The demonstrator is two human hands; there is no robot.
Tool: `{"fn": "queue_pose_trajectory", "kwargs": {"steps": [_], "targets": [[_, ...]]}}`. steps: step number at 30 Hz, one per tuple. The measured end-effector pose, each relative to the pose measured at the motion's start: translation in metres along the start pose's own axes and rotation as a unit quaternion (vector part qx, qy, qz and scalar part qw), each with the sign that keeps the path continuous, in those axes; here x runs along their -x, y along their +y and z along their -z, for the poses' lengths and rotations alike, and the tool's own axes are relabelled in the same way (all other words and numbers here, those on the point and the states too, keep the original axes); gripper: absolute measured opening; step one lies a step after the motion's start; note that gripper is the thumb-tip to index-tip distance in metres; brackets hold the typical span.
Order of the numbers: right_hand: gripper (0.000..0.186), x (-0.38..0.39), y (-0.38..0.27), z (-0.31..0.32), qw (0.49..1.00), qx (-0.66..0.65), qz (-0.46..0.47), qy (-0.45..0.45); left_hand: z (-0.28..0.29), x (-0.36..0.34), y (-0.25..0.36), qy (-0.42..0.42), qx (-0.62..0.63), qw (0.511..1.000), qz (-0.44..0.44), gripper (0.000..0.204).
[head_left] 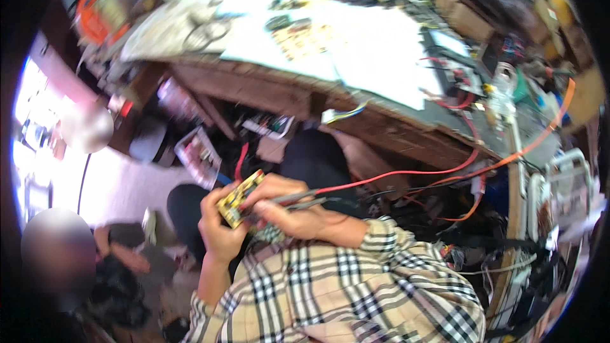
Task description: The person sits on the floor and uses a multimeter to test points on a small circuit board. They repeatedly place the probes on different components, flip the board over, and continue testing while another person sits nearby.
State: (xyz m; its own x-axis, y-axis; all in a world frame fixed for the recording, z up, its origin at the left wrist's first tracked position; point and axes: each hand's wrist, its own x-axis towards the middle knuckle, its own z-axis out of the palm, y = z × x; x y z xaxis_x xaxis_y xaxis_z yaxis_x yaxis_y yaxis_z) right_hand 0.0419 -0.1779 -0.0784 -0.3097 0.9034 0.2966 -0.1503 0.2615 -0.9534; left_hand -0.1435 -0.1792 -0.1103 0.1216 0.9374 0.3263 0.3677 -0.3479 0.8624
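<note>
No readable lettering or numbers, white sheets [378,51] across a workbench [260,82] washed out by glare, markings on a circuit board [234,204] too small to read.

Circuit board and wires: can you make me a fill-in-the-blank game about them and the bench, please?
1. The circuit board sits in the person's ____ grip.
2. The probes are in the ____ grip.
3. A bright ____ wire leads to the probes.
4. The big sheet on the bench is coloured ____.

Missing words: left; right; red; white.
</note>
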Motion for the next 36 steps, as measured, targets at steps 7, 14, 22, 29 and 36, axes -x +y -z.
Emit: {"fn": "queue_pose_trajectory", "kwargs": {"steps": [7,14,22,29,36], "targets": [[0.021,0.004,0.008,0.004,0.997,-0.067,0.001,0.027,-0.008,-0.006,0.000,-0.033,0.079,0.996,0.022,0.058],[0.023,0.006,0.004,0.006,0.997,-0.071,0.000,0.018,-0.010,-0.005,0.010,-0.034,0.111,0.992,0.041,0.057],[0.018,0.010,-0.007,0.015,0.998,0.012,-0.019,0.066,-0.018,-0.026,0.001,-0.033,0.032,0.999,-0.027,0.057],[0.014,0.012,-0.021,0.015,0.948,0.265,0.140,0.104,-0.029,-0.036,-0.002,0.031,-0.049,0.992,-0.113,0.069],[0.016,0.009,-0.021,0.009,0.923,0.345,0.147,0.081,-0.027,-0.038,0.002,0.053,-0.120,0.973,-0.191,0.067]]}}
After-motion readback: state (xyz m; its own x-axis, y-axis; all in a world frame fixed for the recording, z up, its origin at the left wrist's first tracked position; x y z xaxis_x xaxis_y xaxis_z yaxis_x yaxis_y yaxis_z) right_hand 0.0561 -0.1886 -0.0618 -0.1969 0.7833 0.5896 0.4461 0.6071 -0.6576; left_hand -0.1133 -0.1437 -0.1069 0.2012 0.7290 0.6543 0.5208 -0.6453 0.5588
